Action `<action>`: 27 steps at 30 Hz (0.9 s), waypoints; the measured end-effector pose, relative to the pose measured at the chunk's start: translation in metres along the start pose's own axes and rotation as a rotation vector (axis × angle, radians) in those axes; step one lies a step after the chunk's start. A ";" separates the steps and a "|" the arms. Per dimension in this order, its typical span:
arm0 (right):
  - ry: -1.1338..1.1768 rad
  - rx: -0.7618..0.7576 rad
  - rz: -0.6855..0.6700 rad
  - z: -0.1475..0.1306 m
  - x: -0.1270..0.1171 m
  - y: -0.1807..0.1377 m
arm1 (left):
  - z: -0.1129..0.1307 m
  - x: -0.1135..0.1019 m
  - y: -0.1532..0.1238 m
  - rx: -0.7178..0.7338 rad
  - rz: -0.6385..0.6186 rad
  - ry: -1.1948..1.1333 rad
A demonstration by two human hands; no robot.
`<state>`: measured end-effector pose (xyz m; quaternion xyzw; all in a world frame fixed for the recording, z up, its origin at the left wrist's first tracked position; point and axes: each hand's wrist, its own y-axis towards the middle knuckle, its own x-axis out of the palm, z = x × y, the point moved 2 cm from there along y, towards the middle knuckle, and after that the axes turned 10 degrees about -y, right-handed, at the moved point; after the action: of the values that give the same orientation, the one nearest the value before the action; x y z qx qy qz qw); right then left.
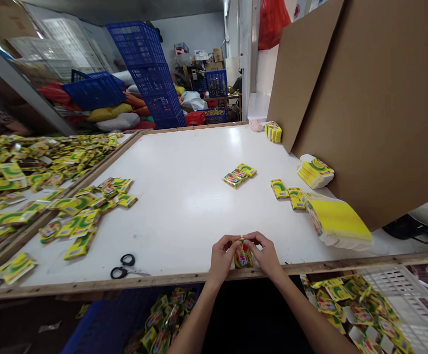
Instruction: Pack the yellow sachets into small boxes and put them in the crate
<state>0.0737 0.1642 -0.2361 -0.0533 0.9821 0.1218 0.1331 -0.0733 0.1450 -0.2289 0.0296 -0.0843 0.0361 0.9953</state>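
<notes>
My left hand (222, 256) and my right hand (266, 255) meet at the near edge of the white table (184, 206). Both pinch one small yellow and green packet (242, 255) held upright between them, fingers closed on its top corners. Three more such packets (239, 175) lie fanned out on the table farther ahead. A loose heap of the same packets (84, 211) lies to my left.
Black scissors (124, 266) lie near the front edge at left. Stacks of yellow flat cartons (337, 221) sit at right beside leaning brown cardboard sheets (376, 98). A blue bin (162, 324) and a white crate (401, 300) below the table hold packets. Blue crates (151, 73) stand stacked behind.
</notes>
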 end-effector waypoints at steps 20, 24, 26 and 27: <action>-1.035 0.355 0.342 0.087 -0.086 0.120 | 0.000 0.001 -0.014 0.095 0.077 0.233; -1.165 0.227 0.220 0.094 -0.067 0.108 | 0.002 0.001 -0.014 0.092 0.146 0.158; -1.163 0.149 0.174 0.091 -0.058 0.105 | 0.006 -0.004 -0.017 0.092 0.256 0.056; -1.151 0.115 0.169 0.090 -0.055 0.105 | 0.009 -0.009 -0.020 0.090 0.325 0.006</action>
<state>0.1339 0.2923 -0.2811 0.1072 0.7577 0.0880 0.6377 -0.0818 0.1235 -0.2230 0.0602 -0.0832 0.2005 0.9743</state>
